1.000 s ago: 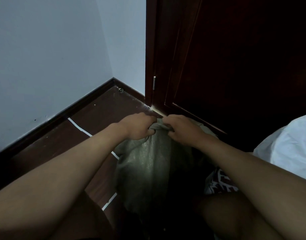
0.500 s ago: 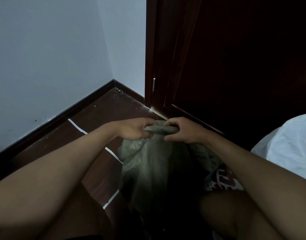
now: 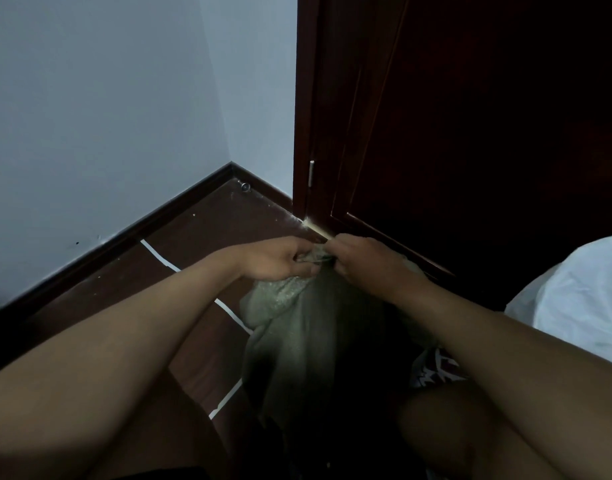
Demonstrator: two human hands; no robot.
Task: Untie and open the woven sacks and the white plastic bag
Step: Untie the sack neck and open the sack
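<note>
A grey-green woven sack [image 3: 297, 327] stands upright on the dark floor between my knees. Its bunched, tied neck [image 3: 316, 258] is at the top, close to the door's bottom edge. My left hand [image 3: 280, 259] grips the neck from the left, fingers curled into the fabric. My right hand [image 3: 363, 265] pinches the neck from the right, knuckles up. A white plastic bag [image 3: 574, 303] bulges at the right edge. A patch of red-and-white printed fabric or sack [image 3: 436, 370] shows under my right forearm.
A dark wooden door [image 3: 470, 133] and its frame rise right behind the sack. Pale walls meet in a corner [image 3: 228, 133] at the left, above a dark skirting board. A metal door stop [image 3: 245, 187] sits on the floor in the corner. White strips [image 3: 228, 311] cross the floor.
Both hands have kept hold of the sack's neck and worked at it, first spreading slightly apart, then closing together again. The sack has stayed in place.
</note>
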